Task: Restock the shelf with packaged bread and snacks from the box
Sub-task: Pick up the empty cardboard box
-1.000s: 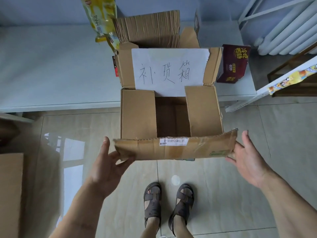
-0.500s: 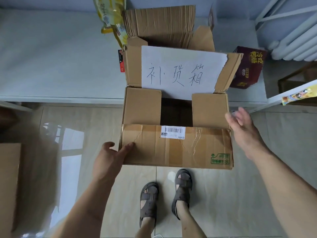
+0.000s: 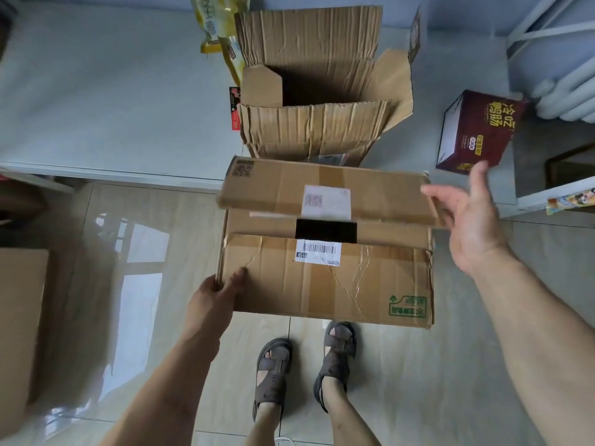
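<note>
Box (image 3: pixel 325 278) long axis left-right; left hand (image 3: pixel 214 292) grip pinching its corner; right hand (image 3: pixel 473 220) released.

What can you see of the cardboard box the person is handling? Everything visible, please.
The cardboard box is brown corrugated card, creased, with clear tape, a white barcode label, a green printed mark at one corner and a second white label on its far flap. That flap is folded nearly over the top; the near flap lies down, leaving a narrow dark gap. The left hand grips its near left corner, fingers on the flap. The right hand, fingers spread, is at the far flap's right end. It sits in front of a white platform.
</note>
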